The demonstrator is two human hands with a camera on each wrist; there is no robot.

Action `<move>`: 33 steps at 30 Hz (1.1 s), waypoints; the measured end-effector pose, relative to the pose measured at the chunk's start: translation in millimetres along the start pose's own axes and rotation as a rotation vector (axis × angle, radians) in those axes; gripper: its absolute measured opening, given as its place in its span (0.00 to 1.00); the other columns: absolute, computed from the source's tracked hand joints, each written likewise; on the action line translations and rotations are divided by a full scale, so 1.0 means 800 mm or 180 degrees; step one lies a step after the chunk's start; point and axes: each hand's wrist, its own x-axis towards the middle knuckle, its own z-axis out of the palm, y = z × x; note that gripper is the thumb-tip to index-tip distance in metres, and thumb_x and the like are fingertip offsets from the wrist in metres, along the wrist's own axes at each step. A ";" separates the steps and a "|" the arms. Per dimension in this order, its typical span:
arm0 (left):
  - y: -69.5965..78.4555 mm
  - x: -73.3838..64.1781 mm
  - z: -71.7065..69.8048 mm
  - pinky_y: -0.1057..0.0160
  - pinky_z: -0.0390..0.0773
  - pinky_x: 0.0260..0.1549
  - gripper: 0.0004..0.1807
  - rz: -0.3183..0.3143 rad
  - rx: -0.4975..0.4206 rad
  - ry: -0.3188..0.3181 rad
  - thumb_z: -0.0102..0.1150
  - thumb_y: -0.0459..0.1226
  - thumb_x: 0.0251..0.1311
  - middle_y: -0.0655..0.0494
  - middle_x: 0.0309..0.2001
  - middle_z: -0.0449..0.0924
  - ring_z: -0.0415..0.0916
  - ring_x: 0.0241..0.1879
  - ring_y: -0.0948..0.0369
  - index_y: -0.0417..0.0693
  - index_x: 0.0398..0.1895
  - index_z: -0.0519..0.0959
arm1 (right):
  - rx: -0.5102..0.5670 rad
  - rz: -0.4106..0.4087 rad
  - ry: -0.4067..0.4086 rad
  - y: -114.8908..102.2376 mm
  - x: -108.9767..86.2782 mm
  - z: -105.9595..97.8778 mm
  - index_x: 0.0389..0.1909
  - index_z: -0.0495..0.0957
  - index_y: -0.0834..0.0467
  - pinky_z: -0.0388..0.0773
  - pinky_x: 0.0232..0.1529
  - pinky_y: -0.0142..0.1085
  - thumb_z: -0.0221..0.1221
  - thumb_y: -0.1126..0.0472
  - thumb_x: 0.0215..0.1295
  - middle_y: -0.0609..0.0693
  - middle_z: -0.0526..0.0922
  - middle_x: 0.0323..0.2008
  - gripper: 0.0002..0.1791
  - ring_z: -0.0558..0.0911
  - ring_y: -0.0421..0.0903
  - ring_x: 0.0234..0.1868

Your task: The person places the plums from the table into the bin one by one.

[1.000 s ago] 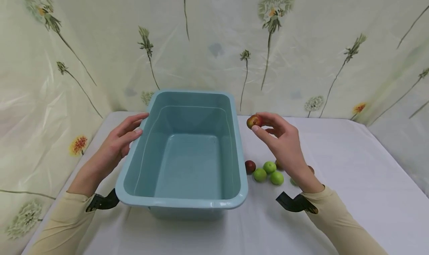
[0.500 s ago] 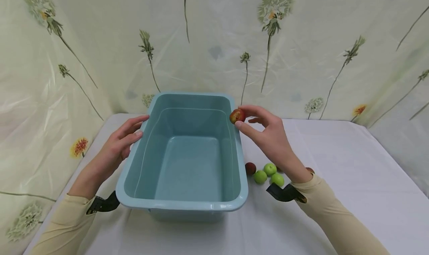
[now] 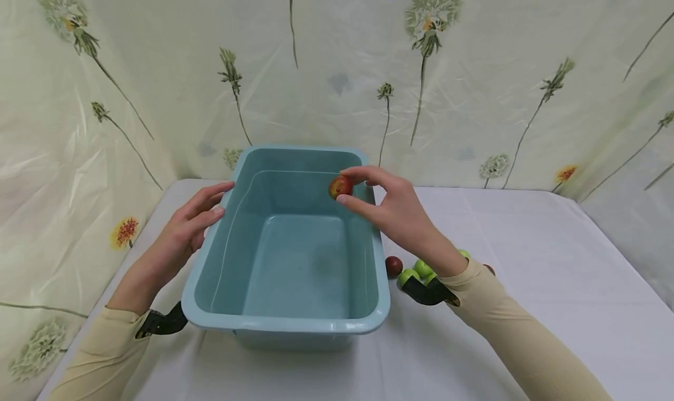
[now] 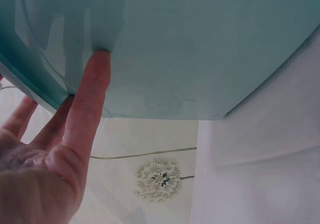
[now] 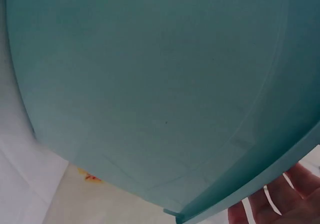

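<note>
A light-blue plastic basin (image 3: 213, 307) stands on the table in the head view. My left hand (image 3: 181, 228) rests at its left rim with fingers fairly straight; the left wrist view shows the thumb (image 4: 92, 83) touching the outer wall. My right hand (image 3: 395, 213) reaches over the right rim and pinches a small round reddish-brown fruit (image 3: 340, 187) between thumb and fingertips, above the basin's inside. Right of the basin lie a dark red fruit (image 3: 393, 266) and several green fruits (image 3: 423, 268), partly hidden by my right wrist. The right wrist view does not show the held fruit.
A white cloth (image 3: 553, 272) covers the table. Behind it and at the sides hangs a pale curtain (image 3: 337, 67) printed with dandelions. A black strap (image 3: 426, 291) sits at my right wrist and another strap (image 3: 163, 322) at my left.
My right hand has moved left with the reddish-brown fruit, from beside the basin to over its inside. The left hand and basin stay in place.
</note>
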 end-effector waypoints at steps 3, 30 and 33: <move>0.000 0.000 0.000 0.59 0.82 0.39 0.27 0.0005 -0.0007 -0.0005 0.43 0.44 0.76 0.48 0.73 0.54 0.74 0.55 0.56 0.57 0.75 0.58 | -0.0013 0.0034 -0.0136 -0.002 0.005 0.004 0.55 0.80 0.49 0.70 0.56 0.48 0.67 0.51 0.62 0.39 0.82 0.47 0.20 0.77 0.40 0.50; -0.001 0.000 0.001 0.61 0.80 0.38 0.26 0.0043 0.0083 0.0026 0.42 0.44 0.76 0.48 0.72 0.56 0.73 0.53 0.56 0.57 0.75 0.60 | -0.1119 0.0215 -0.1489 -0.021 0.035 0.026 0.39 0.83 0.43 0.71 0.43 0.36 0.65 0.47 0.63 0.31 0.81 0.34 0.07 0.76 0.35 0.40; -0.001 -0.001 0.001 0.61 0.80 0.37 0.26 0.0053 0.0071 0.0017 0.42 0.44 0.76 0.48 0.72 0.56 0.74 0.52 0.57 0.57 0.75 0.59 | -0.1229 0.0178 -0.1537 -0.021 0.036 0.026 0.38 0.83 0.43 0.68 0.47 0.38 0.65 0.47 0.62 0.31 0.82 0.34 0.07 0.76 0.34 0.38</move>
